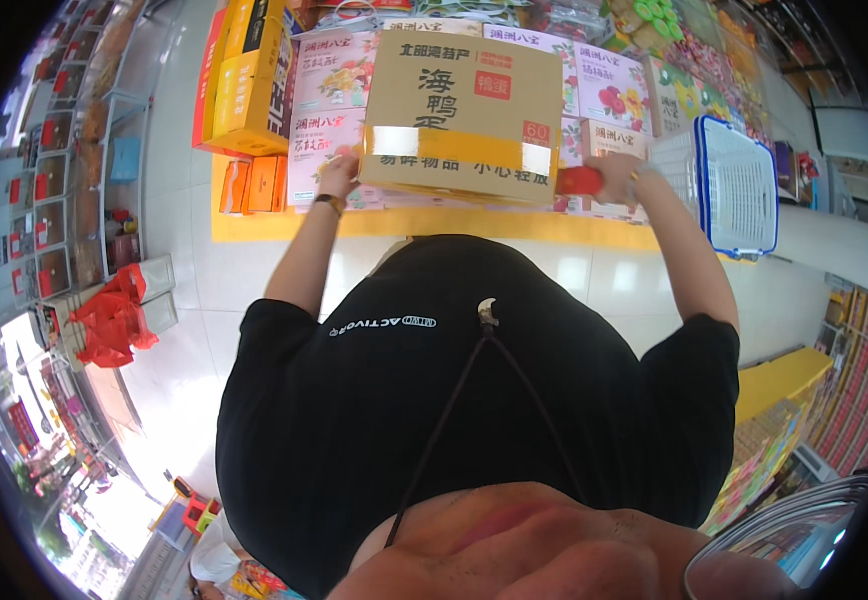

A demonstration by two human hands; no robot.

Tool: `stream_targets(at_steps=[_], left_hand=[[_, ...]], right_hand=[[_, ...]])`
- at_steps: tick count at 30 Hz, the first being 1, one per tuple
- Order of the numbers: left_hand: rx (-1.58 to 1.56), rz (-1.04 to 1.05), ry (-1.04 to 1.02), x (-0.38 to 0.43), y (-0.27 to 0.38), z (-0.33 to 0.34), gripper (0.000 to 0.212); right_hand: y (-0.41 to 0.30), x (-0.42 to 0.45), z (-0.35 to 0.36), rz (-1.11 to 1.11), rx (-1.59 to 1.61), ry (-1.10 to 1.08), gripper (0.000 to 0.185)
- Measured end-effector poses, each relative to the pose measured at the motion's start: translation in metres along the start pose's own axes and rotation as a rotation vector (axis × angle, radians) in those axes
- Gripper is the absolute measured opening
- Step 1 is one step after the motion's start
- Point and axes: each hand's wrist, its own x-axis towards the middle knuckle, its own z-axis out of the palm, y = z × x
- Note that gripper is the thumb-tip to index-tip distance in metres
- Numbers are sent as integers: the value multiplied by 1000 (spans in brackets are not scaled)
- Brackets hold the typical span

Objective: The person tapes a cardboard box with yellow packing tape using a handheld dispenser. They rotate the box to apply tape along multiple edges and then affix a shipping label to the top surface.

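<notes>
A large brown cardboard carton, sealed with yellow tape and bearing printed writing, rests on rows of pink and white printed boxes. At the carton's lower left corner is my left hand, its fingers at the carton's side; how firmly they grip is not plain. My right hand, at the lower right, holds a small red object whose end touches or lies close to the carton's side. What the red object is cannot be made out. Both forearms reach forward over the yellow edge of the display table.
Yellow and red boxes stand left of the carton, with small orange boxes below them. A blue-rimmed white plastic basket is at the right. Shelves line the far left, near a red plastic bag. A person is at the lower left.
</notes>
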Motion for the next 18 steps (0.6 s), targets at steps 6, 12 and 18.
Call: stream_targets(at_steps=[6, 12, 18], left_hand=[[-138, 67, 4, 23, -44, 37, 34], [-153, 23, -354, 19, 14, 39, 47], [-346, -77, -302, 1, 36, 56, 49]], right_hand=[[-20, 65, -17, 22, 128, -158, 61], [-14, 78, -11, -69, 171, -116, 62], [-40, 52, 12, -57, 132, 17, 56]])
